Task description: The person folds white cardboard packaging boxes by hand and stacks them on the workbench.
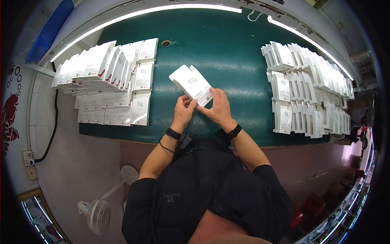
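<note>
A flat white cardboard box (pixel 191 84) with grey print slants over the middle of the green table, its far end flaps standing open. My left hand (pixel 185 109) pinches its near left corner between thumb and fingers. On the near right side my right hand (pixel 217 106) grips the same box, thumb at the bottom edge and fingers along the side. Both hands are closed on it. Whether anything is inside the box cannot be seen. Each wrist wears a black band with a small device.
Stacked rows of white boxes (pixel 142 76) stand on the left of the green table (pixel 227 49). More white boxes with open flaps (pixel 281 86) stand in rows on the right. A light tube (pixel 154 9) spans the far side. A white fan (pixel 98 215) is at lower left.
</note>
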